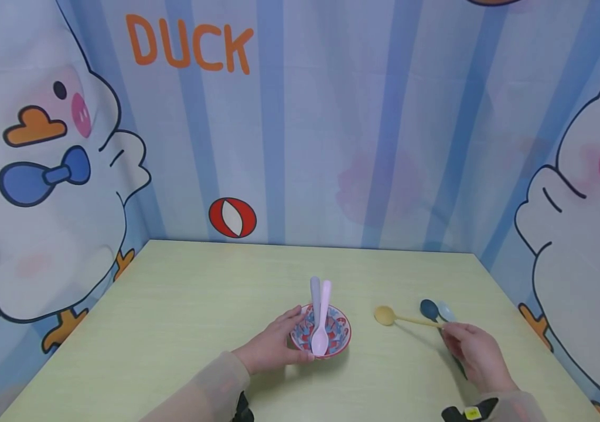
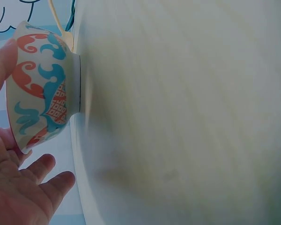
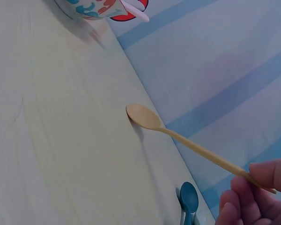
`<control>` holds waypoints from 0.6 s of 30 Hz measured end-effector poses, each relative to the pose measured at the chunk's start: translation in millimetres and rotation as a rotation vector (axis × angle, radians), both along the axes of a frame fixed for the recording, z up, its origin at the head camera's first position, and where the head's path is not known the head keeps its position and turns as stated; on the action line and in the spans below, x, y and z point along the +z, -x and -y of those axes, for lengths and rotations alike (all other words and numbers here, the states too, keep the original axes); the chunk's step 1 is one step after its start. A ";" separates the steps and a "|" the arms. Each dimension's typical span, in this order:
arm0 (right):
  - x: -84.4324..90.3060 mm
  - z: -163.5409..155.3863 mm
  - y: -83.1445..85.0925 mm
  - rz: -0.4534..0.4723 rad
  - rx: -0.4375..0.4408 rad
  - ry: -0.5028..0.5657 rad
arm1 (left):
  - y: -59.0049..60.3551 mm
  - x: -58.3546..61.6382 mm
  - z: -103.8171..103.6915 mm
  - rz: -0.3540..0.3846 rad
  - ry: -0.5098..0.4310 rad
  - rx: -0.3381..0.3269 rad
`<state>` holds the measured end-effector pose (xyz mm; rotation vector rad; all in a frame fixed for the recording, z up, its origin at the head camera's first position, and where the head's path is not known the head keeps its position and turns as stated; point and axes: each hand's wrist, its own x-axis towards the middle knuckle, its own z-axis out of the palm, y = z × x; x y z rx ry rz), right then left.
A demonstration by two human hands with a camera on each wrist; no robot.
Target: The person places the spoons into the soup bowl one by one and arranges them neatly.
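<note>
On the pale bench (image 1: 173,328), the left hand (image 1: 273,346) cups the near-left side of a patterned bowl (image 1: 338,334), fingers and thumb curved against its wall. Two spoons, a pink spoon (image 1: 323,319) and a grey spoon (image 1: 314,299), lean in the bowl with handles pointing away from the person. The right hand (image 1: 476,351) pinches the handle end of a yellow spoon (image 1: 391,316), whose head lies on the bench between the two hands. Just beyond that hand lie a dark blue spoon (image 1: 429,309) and a light blue spoon (image 1: 445,310), their handles hidden behind it. The left wrist view alone shows the bowl's outer pattern and foot, with the palm close alongside. The right wrist view shows fingertips closed on the yellow handle; the bowl there is cut off at the top edge.
</note>
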<state>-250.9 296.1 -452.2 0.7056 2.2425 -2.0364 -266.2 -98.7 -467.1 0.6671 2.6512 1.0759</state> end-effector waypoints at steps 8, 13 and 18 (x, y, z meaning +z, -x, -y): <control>-1.6 10.1 1.8 -0.054 -0.143 0.068 | -0.6 -0.2 0.1 0.007 -0.009 0.000; -4.3 16.0 3.3 -0.115 -0.219 0.080 | -0.8 0.2 0.3 0.009 -0.012 -0.001; -3.6 18.3 2.6 -0.195 -0.231 0.137 | -0.8 0.5 0.3 0.006 -0.012 -0.004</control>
